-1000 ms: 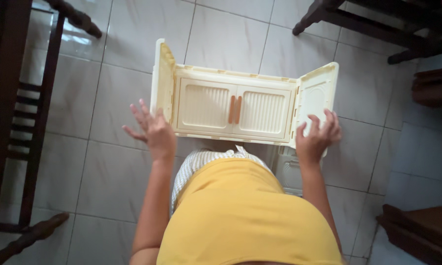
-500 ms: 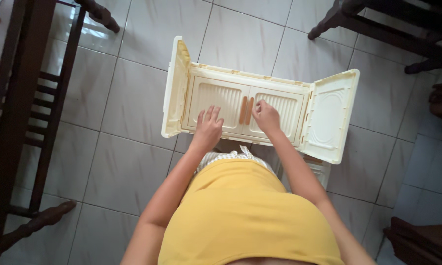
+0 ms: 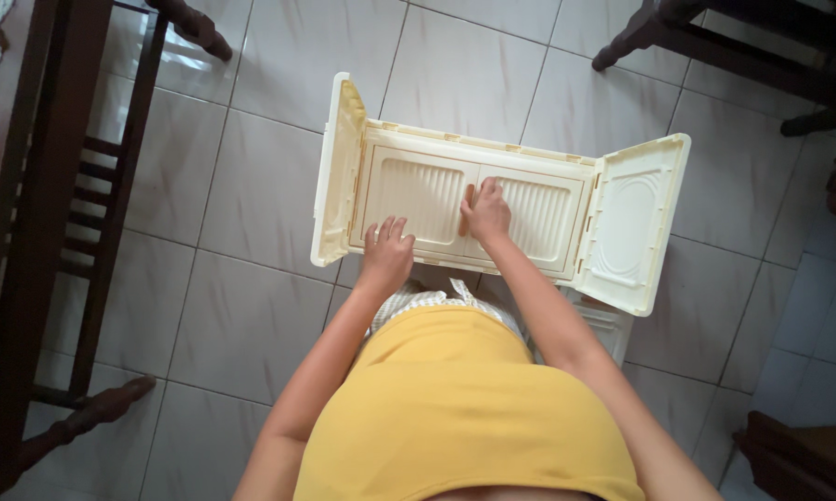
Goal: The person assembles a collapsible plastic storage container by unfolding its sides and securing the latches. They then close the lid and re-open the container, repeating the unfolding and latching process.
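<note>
Cream plastic cabinet panel set on tiled floor, both hands on its double doors.

Tiled floor (image 3: 242,306) carries the cream cabinet panel (image 3: 492,199), front face up, just ahead of the person in the yellow top. Left side flap (image 3: 336,167) stands nearly upright; right side flap (image 3: 633,223) is swung out and tilted open, so the sides look unfolded but not locked square, judging by how they lie. Both ribbed doors sit flush and closed. Left hand (image 3: 385,252) is flat, fingers spread, pressing the near edge of the left door (image 3: 422,195), gripping nothing. Right hand (image 3: 485,209) is curled at the centre over the brown handles (image 3: 467,206); can't tell whether it pinches one. Dark wooden chairs (image 3: 56,186) stand left and far right.
</note>
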